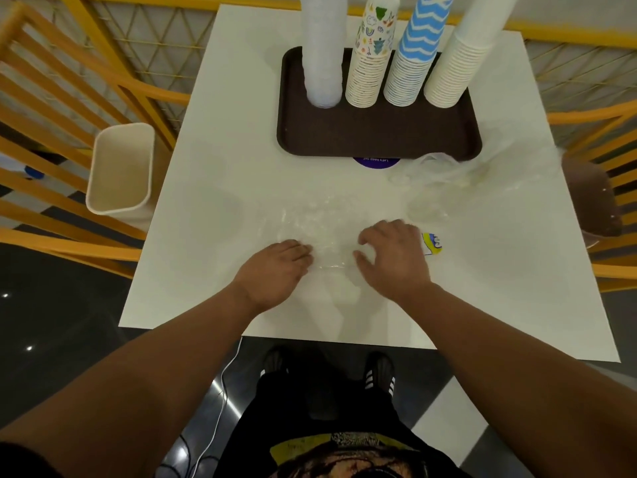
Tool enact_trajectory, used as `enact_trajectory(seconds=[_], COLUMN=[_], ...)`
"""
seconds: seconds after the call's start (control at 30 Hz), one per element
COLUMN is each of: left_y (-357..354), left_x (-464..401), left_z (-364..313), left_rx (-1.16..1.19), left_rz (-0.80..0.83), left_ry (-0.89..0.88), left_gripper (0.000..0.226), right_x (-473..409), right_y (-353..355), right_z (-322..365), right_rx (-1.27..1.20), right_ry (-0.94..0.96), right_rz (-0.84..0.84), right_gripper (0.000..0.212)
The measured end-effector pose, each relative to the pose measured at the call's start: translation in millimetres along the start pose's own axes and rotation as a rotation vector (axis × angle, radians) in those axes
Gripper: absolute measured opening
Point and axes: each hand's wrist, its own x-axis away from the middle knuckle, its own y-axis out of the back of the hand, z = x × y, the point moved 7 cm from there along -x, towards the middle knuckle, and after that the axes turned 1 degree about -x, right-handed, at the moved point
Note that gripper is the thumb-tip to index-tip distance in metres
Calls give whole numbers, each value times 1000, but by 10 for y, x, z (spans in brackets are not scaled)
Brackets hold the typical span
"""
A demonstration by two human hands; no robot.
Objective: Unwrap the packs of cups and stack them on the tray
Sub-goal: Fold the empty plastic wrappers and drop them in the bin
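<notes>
white square tabletop point(193, 236) under yellow railings — a dark brown plastic tray point(379, 132) at its far side carries four tall upright cup stacks: clear plastic point(322, 63), doodle-printed paper point(368, 74), blue-zigzag paper point(410, 70), plain white paper point(455, 70). nearer, both hands lie on a crumpled clear plastic wrapper point(317, 222) — left hand point(275, 270) with fingers curled into it, right hand point(393, 257) clawed over it. more clear wrapping point(448, 174) sits right of the tray; a cream bin point(120, 167) stands to the left.

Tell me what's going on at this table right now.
A person stands at a white table. Four tall stacks of cups stand on a brown tray. Both hands, left hand and right hand, are on a clear plastic wrapper lying flat in front. More wrapper lies right of the tray.
</notes>
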Motion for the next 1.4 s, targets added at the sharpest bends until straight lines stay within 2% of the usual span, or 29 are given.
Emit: enact_trajectory(seconds=[0.03,0.1,0.2,0.27,0.33,0.4,0.47,0.5,0.57,0.6,0.67,0.77,0.87,0.93,0.97,1.03,1.1,1.17,1.3,1.4], left_y=[33,90,145,197,226,186,213,289,339,277,80,-27,6,52,72,82,66,39,69,110], left_x=[-18,17,232,319,267,161,59,-3,-76,-81,-32,19,8,-36,-56,-82,-43,32,141,60], left_z=[-9,-3,106,228,362,464,553,525,290,165,52,87,52,-9,-39,-51,-34,38,148,241], left_rx=[-17,-8,34,77,205,236,100,7,-53,-50,-3,-14,-51,-56,-47,-31,4,15,32,128], left_rz=[-2,-32,-95,-140,-87,54,89,31,-94,-104,32,134,114,75,77,54,39,-3,-110,-97], left_ry=[-2,9,12,89,285,501,594,545,294,162,51,60,58,54,67,91,87,74,66,220], left_gripper=[41,41,37,27,19,18,27,26,19,22,37,44,45,43,42,40,40,40,36,31], right_x=[31,89,63,19,-56,-137,-197,-222,-240,-242,-226,-162,-200,-218,-177,-8,91,95,91,26], right_y=[-97,-287,-302,-262,-255,-310,-337,-352,-382,-380,-352,-231,62,138,110,-126,-334,-368,-292,-258], right_z=[76,120,57,69,25,-83,-94,-80,-69,-75,-144,-340,-391,-124,59,298,249,116,34,-23], right_rx=[-57,-125,-138,-104,-70,-31,21,45,66,61,62,162,227,53,-42,-124,-117,-138,-46,-56], right_ry=[102,151,168,178,51,-146,-203,-205,-186,-176,-165,-174,-217,-21,134,335,277,183,193,49], right_rz=[76,260,221,187,247,324,345,349,340,330,322,299,62,-77,-76,89,224,199,118,188], right_gripper=[29,35,16,19,20,20,20,18,17,17,19,20,14,18,20,26,32,27,10,7])
